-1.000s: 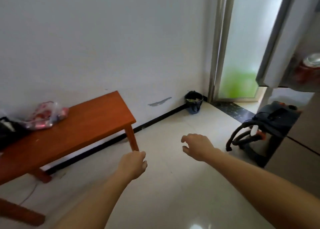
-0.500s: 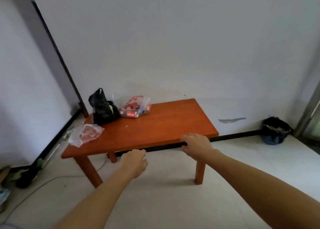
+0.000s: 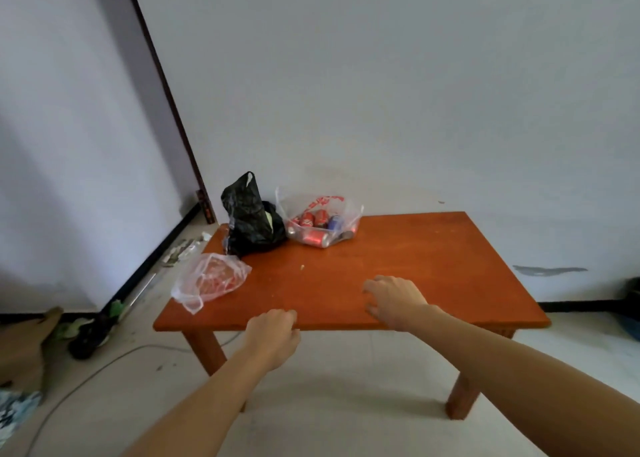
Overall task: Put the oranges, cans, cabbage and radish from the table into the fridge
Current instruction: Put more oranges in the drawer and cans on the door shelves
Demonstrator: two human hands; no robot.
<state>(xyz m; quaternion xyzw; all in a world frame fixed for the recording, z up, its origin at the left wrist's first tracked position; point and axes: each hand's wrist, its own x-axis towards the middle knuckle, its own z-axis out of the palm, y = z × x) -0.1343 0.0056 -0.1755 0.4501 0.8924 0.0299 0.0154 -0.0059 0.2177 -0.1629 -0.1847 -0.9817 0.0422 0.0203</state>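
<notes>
A low orange-brown wooden table (image 3: 415,266) stands against the white wall. At its back left a clear plastic bag holds several red cans (image 3: 317,228). Left of that bag sits a black plastic bag (image 3: 251,224) with something pale green showing inside. A clear bag with a reddish-orange net of fruit (image 3: 211,280) lies at the table's front left corner. My left hand (image 3: 273,335) hovers at the table's near edge, fingers loosely curled, holding nothing. My right hand (image 3: 394,299) is over the table's front part with fingers relaxed and spread, empty. The fridge is out of view.
A dark pipe (image 3: 166,89) runs down the room corner on the left. Clutter, a cable (image 3: 104,363) and a brown cardboard piece (image 3: 24,346) lie on the floor at the left. A dark bin (image 3: 632,304) shows at the right edge. Pale tiled floor lies in front of the table.
The view has swung left from the fridge and doorway to the table, which is now nearer. Both hands have come up to the table's near edge, still empty.
</notes>
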